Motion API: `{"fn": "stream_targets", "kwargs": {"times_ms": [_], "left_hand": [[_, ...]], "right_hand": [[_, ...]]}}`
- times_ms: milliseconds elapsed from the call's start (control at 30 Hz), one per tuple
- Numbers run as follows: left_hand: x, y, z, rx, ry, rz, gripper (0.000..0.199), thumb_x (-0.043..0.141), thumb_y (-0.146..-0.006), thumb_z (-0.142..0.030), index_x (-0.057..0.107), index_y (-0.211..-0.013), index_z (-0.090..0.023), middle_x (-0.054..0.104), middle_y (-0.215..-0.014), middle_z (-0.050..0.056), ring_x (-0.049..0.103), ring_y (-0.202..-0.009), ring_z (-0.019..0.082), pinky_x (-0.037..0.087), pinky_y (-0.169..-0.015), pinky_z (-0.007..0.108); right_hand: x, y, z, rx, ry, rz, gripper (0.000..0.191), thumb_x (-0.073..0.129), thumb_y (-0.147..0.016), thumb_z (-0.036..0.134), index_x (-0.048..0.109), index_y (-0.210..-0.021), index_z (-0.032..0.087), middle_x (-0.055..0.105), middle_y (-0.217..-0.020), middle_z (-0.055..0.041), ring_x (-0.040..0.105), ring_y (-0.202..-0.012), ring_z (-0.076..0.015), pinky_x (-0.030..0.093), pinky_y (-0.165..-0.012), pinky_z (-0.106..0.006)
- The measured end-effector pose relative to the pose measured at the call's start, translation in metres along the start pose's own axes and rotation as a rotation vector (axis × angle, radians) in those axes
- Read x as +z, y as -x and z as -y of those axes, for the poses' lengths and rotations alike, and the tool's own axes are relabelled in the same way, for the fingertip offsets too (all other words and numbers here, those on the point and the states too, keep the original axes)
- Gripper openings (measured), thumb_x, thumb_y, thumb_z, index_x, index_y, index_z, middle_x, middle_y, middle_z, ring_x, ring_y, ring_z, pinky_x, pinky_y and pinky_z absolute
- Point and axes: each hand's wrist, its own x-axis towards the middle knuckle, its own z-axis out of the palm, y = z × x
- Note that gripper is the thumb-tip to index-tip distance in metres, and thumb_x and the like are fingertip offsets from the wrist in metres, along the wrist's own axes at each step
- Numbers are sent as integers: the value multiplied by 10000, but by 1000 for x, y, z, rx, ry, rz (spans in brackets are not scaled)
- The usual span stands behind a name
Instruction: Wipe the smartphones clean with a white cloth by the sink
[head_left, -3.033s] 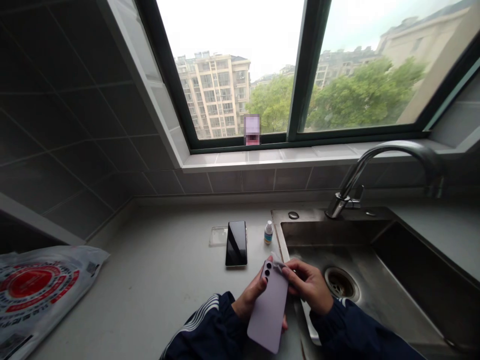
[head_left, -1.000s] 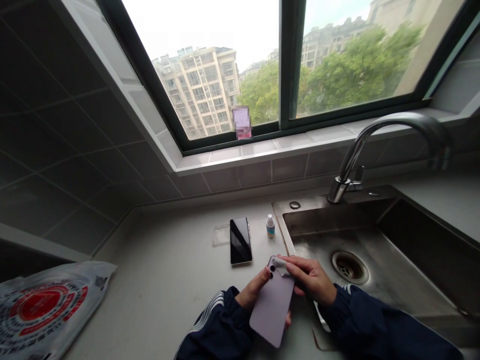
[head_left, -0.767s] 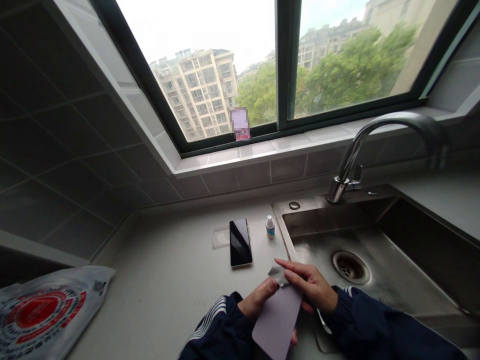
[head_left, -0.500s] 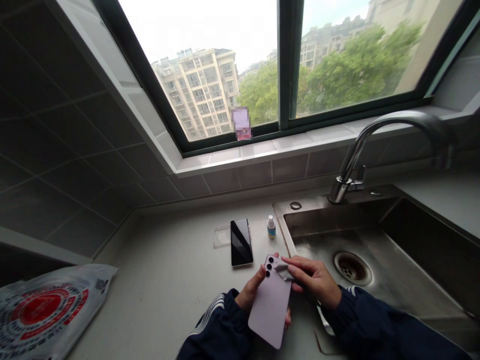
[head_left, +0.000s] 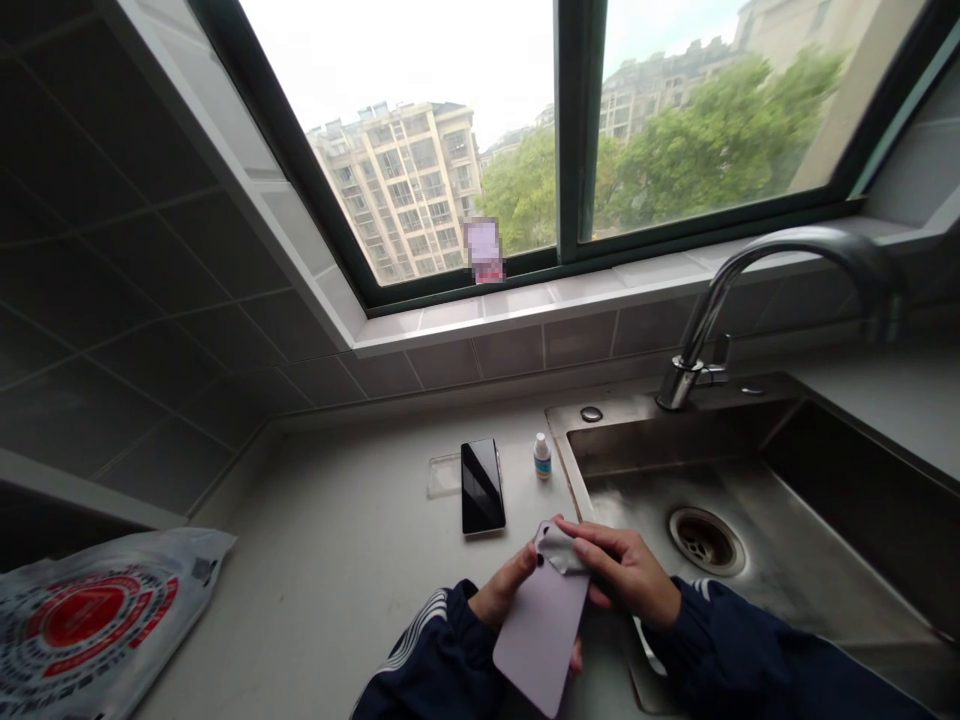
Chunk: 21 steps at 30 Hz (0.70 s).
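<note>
Window took most of the top, w/ its upper part out of view. Below it ran the pale bench, near edge cut off. Sink on the R, also cut off at the bottom; near L rim partly hidden by the R sleeve. Plastic bag at far L, cropped by the view's edge, red print partly folded and hard to read. Chrome tap behind the sink, spout end blurry.

L sleeve and R sleeve both ran out of the bottom. L hand gripped the lilac phone: thumb at the upper L edge, most fingers hidden behind, a tip or two showing past the R edge. Phone was tilted, back up, at the bench's sink side; lower corner right at the view's bottom edge, screen hidden. R hand had its fingers closed on a grey cloth, pressed to the phone's top; cloth covered part of the camera area, approx. two dark lenses visible.

Black phone lay flat on the bench, overlapping a clear case, so the case's R part was hidden. Sml white-capped bottle stood upright btwn black phone and sink, label too tiny to read.
</note>
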Motion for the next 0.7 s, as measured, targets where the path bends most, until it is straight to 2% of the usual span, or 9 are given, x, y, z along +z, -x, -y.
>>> {"fn": "stream_targets", "kwargs": {"times_ms": [100, 167, 233, 333, 367, 467, 533, 600, 700], "left_hand": [[-1, -4, -5, 175, 43, 28, 961, 435, -707, -821, 246, -1464, -260, 691, -1012, 142, 684, -667, 260, 502, -593, 380], [-1, -6, -7, 258, 70, 33, 901, 476, -717, -789, 132, -1461, -415, 641, -1181, 116, 696, -675, 258, 516, -569, 391], [1, -5, -7, 209, 59, 51, 914, 472, -699, -808, 225, -1455, -357, 661, -1136, 121, 694, -668, 249, 523, -572, 382], [9, 0, -6, 13, -20, 76, 1015, 415, -664, -868, 519, -1283, -70, 700, -811, 148, 672, -634, 228, 522, -591, 334], [13, 1, -6, -10, -41, 59, 1011, 423, -667, -861, 560, -1225, -29, 691, -758, 149, 667, -625, 224, 521, -586, 323], [25, 2, -7, 88, -65, -18, 893, 524, -742, -723, 464, -1327, -51, 695, -764, 151, 675, -624, 248, 528, -546, 334], [27, 0, -8, 161, -53, -26, 917, 557, -755, -676, 273, -1455, -155, 703, -867, 151, 677, -595, 251, 529, -515, 349], [23, -2, -8, 213, -21, -17, 944, 556, -763, -668, 118, -1492, -259, 685, -1013, 165, 686, -605, 252, 530, -517, 360], [10, -4, -6, 275, 32, 6, 955, 515, -770, -701, -29, -1478, -366, 630, -1167, 181, 700, -665, 272, 529, -546, 388]], "right_hand": [[-6, -4, 1, -60, 48, -55, 485, 619, -861, 524, 705, -1135, 134, 698, -1030, -129, 613, -552, -117, 509, -516, -248], [-9, -5, 2, -75, 74, -73, 456, 625, -863, 511, 725, -1095, 131, 712, -946, -117, 658, -684, -175, 538, -624, -285], [-10, -5, 3, -82, 90, -61, 444, 628, -860, 513, 733, -1086, 145, 714, -961, -120, 674, -821, -227, 543, -729, -325], [-9, -3, 6, -83, 112, -29, 445, 618, -860, 528, 730, -1109, 176, 694, -1107, -135, 644, -1021, -289, 505, -885, -389], [-7, -2, 7, -80, 126, -18, 446, 614, -863, 530, 723, -1125, 187, 679, -1154, -136, 623, -1075, -304, 481, -931, -411], [-5, 0, 9, -88, 181, -3, 442, 606, -874, 521, 701, -1166, 203, 661, -1201, -129, 561, -1179, -319, 403, -1028, -453], [-4, 0, 8, -106, 186, 6, 433, 598, -884, 507, 697, -1173, 200, 672, -1167, -125, 602, -1114, -299, 453, -979, -429], [-4, -1, 6, -115, 138, 12, 428, 595, -891, 490, 689, -1184, 193, 686, -1081, -117, 682, -846, -227, 548, -780, -352], [-4, -3, 3, -109, 50, 5, 416, 616, -883, 461, 691, -1171, 171, 675, -939, -85, 581, -496, -94, 508, -511, -250]]}}
